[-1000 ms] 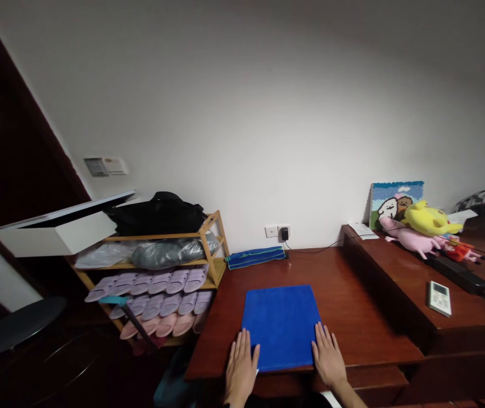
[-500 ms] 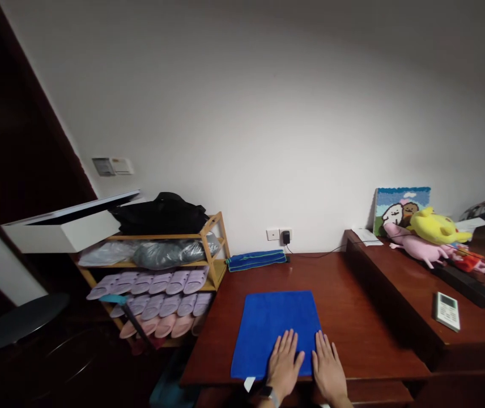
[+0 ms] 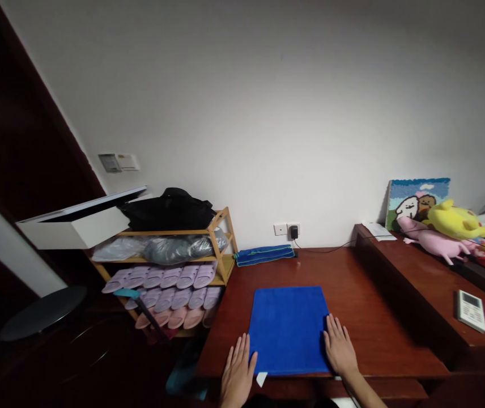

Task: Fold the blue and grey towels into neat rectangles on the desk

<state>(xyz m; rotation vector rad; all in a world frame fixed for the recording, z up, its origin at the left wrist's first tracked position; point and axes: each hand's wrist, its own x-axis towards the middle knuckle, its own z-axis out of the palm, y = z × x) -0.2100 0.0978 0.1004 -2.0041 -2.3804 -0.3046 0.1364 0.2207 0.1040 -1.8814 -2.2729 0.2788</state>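
Observation:
A blue cloth lies spread flat on the dark red wooden table, with a white tag sticking out at its near left corner. My left hand rests at the cloth's near left edge, palm down, fingers stretched out. At the right edge of the cloth, my right hand lies flat with its fingers extended, the thumb side by the border. Neither hand holds anything.
A folded blue cloth with green edging lies against the wall below a plugged-in black adapter. On the left stands a wooden rack with slippers. To the right, a raised surface carries plush toys and a white remote.
My left hand has moved from on top of the cloth leftward to its left edge. My right hand has shifted slightly along the right edge. The camera view has turned a little left.

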